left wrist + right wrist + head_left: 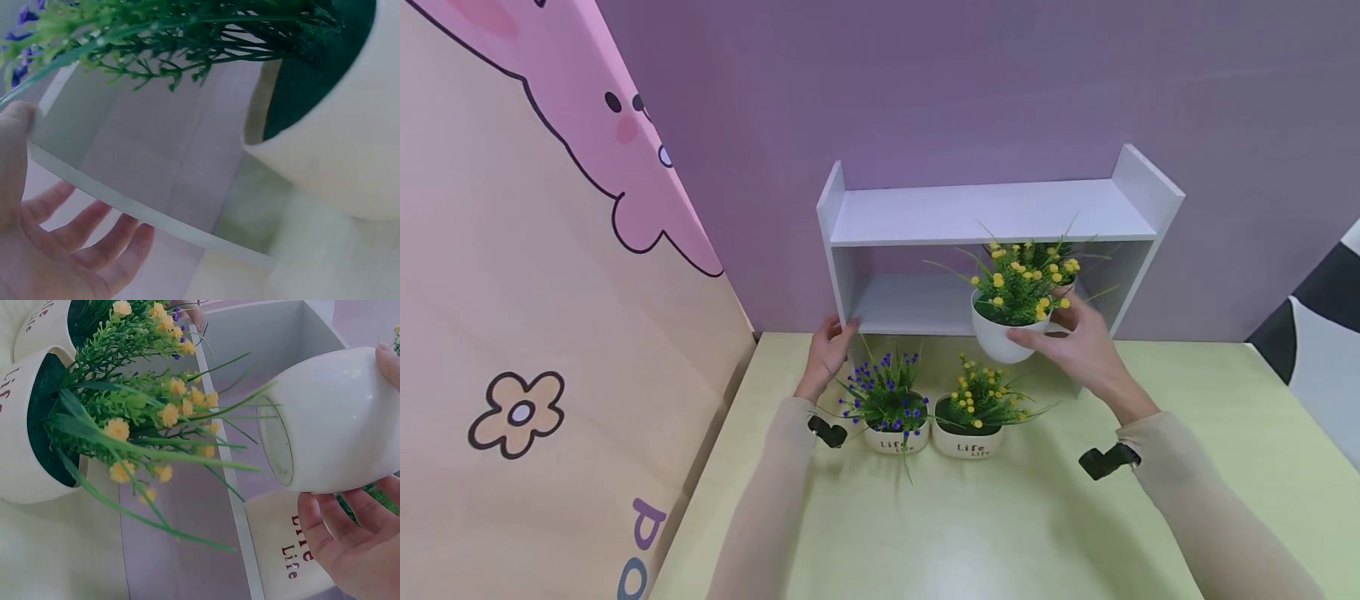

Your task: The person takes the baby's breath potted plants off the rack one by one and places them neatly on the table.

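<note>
My right hand (pixel 1078 342) grips a round white flower pot (pixel 1000 340) of artificial yellow flowers, thumb at its front and fingers on its far side. The pot is held up, slightly tilted, in front of the right part of a white two-tier shelf (pixel 910 304). My left hand (pixel 826 357) grips the shelf's left side panel (pixel 838 267) low down, thumb on one face and fingers on the other. Behind the held pot, another flower pot (pixel 269 540) marked "Life" stands in the shelf's right part, mostly hidden in the head view.
Two cream "Life" pots stand side by side on the pale table before the shelf: one with purple flowers (pixel 895 442), one with yellow flowers (pixel 968 444). A purple wall (pixel 970 92) rises behind. A decorated panel (pixel 587 333) borders the left.
</note>
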A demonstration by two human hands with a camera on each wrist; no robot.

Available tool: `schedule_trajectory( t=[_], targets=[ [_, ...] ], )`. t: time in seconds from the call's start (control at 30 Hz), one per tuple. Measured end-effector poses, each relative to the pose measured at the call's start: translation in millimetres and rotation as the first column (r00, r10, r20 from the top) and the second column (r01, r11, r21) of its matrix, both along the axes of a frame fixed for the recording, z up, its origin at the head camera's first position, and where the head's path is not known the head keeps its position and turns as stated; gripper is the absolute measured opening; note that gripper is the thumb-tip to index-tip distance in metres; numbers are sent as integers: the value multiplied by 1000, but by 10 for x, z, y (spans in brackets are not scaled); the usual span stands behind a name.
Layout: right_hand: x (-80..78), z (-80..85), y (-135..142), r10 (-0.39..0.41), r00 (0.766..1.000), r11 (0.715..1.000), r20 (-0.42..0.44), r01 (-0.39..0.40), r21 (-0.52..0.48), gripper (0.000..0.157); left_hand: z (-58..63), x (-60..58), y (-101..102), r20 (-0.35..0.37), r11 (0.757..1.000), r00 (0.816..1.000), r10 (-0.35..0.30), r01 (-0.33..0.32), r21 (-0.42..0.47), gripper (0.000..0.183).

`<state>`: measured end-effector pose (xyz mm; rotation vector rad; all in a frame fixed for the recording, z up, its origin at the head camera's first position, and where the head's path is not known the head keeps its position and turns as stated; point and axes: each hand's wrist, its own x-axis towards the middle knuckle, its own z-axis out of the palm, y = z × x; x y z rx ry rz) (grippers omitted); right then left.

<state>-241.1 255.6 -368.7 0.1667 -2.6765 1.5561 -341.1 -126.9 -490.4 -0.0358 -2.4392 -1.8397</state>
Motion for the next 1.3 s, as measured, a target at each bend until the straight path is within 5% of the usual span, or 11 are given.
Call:
schedule_trajectory(
  t=[0.33, 0.6, 1.3],
  targets=[
    [59, 17, 82, -22, 1000, 1000, 12, 22, -2, 107, 111, 66, -3, 3, 990, 999, 40, -39, -135, 67],
    [122, 3, 171, -38, 999, 999, 21, 38, -25, 108, 169, 35, -21, -119, 992, 993, 1, -17, -128, 58],
    [244, -109, 465, -73, 997, 997, 12, 72, 42, 100, 97, -42, -20, -93, 997, 994, -52, 46, -66, 60]
  ],
)
